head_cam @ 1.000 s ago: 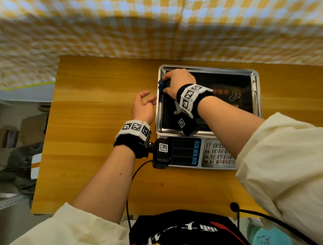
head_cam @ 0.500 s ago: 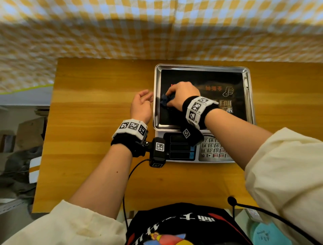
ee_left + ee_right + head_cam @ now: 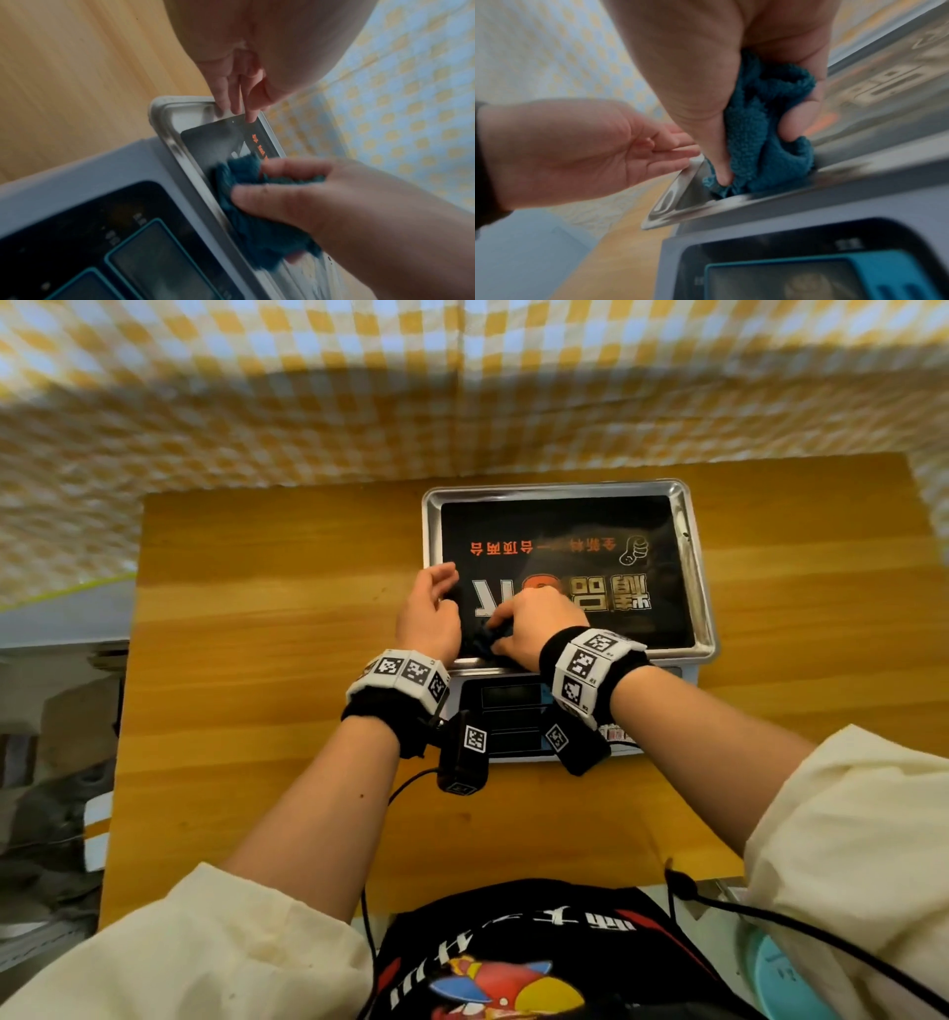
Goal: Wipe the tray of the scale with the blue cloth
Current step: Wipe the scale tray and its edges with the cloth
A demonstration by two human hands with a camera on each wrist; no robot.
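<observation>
The scale's steel tray carries a black printed sheet and sits above the scale's display panel. My right hand grips the bunched blue cloth and presses it into the tray's near left corner. In the right wrist view the blue cloth is wrapped by thumb and fingers against the tray rim. My left hand rests with straight fingers on the tray's left rim, holding nothing. The left wrist view shows those fingertips at the tray's rim and the blue cloth.
The scale stands on a wooden table against a yellow checked curtain. Left of the table lie boxes and clutter on the floor. A black cable hangs from my left wrist over the table's front.
My right hand has dragged the cloth from the tray's far left corner back along the left side to the near left corner. The left hand stayed at the left rim.
</observation>
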